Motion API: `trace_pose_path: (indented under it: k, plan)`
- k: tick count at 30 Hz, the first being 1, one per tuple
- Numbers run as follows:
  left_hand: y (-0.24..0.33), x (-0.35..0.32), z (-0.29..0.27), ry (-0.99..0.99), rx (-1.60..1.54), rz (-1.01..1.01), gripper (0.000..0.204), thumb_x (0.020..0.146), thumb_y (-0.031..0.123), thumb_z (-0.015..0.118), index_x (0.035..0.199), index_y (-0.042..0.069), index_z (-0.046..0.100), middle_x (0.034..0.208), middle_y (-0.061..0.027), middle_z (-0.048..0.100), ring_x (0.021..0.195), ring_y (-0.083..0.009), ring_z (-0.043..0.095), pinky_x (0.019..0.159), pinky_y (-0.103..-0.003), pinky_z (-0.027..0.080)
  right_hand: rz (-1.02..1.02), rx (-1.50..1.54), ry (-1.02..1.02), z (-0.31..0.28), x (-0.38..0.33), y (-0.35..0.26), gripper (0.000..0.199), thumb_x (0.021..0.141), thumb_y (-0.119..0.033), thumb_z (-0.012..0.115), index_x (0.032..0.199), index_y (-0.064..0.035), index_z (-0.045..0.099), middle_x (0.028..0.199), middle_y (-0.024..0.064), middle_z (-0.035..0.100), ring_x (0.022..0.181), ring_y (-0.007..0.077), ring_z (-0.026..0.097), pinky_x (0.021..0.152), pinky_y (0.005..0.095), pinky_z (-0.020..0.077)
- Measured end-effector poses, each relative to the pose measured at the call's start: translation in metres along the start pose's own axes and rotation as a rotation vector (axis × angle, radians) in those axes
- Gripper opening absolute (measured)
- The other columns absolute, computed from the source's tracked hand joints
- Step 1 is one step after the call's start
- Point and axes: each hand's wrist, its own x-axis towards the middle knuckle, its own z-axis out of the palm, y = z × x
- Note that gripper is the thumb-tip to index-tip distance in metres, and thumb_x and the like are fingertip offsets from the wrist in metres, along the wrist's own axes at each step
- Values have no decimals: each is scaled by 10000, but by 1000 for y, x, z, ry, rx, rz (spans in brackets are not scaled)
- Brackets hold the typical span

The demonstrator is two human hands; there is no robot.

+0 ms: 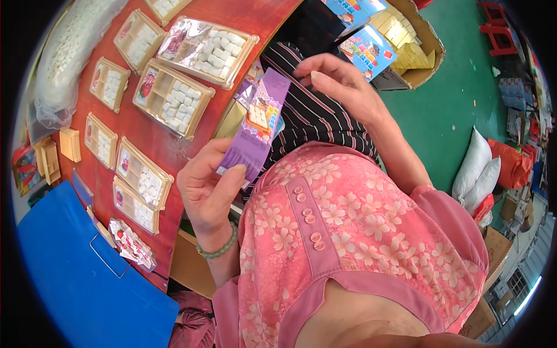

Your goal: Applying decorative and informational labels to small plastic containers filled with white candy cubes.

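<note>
My left hand [210, 184], with a green bead bracelet at the wrist, pinches the lower end of a flat purple printed card [261, 124], perhaps a carton or sleeve. The card slants upward above my lap, with colourful pictures on its face. Beyond its upper end is my right hand [342, 87], thumb and fingers loosely bent and apart, with nothing seen in them. Behind the card, more purple and yellow printed packaging shows in part; what it is I cannot tell. On the red table to my left lies a film-wrapped wooden tray [173, 100] holding white pieces.
Several similar trays are spread over the red table [191, 153]. A clear bag of white pieces [75, 58] lies at its far edge, near a blue board [87, 272]. An open cardboard box [426, 72] and blue printed boxes [366, 51] stand ahead; white sacks [476, 168] lie right.
</note>
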Motion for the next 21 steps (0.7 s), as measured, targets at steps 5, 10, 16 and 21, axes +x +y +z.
trace_pose_path:
  k: [5, 10, 16, 21]
  plan:
    - [-6, -1, -5, -37, -72, 68, 94, 779, 3, 646, 837, -70, 636, 1016, -196, 638, 858, -153, 599, 746, -256, 459, 216, 597, -189, 6, -3, 23, 416, 947, -335, 574, 1162, 21, 562, 1022, 86, 646, 917, 133, 630, 827, 273, 503]
    - [-11, -3, -12, -18, -33, 35, 102, 775, 6, 657, 841, -69, 640, 1012, -192, 643, 846, -147, 600, 738, -244, 457, 210, 568, -93, 7, 5, 4, 127, 900, -145, 647, 921, -21, 662, 827, 42, 672, 670, 81, 628, 669, 235, 544]
    - [-6, 3, -14, 91, 9, 70, 116, 820, 10, 632, 903, -70, 642, 1051, -144, 628, 844, -106, 584, 687, -202, 453, -18, 194, 25, 10, 30, -37, 71, 892, -85, 636, 882, -29, 678, 787, 6, 652, 686, 64, 568, 654, 210, 453]
    - [9, 28, -10, 185, 159, 153, 119, 793, -3, 664, 895, -53, 628, 1046, -140, 635, 844, -151, 613, 725, -249, 482, -159, -169, 127, 25, 72, -59, 114, 902, -130, 646, 880, -20, 672, 794, -6, 658, 727, 39, 573, 672, 189, 451]
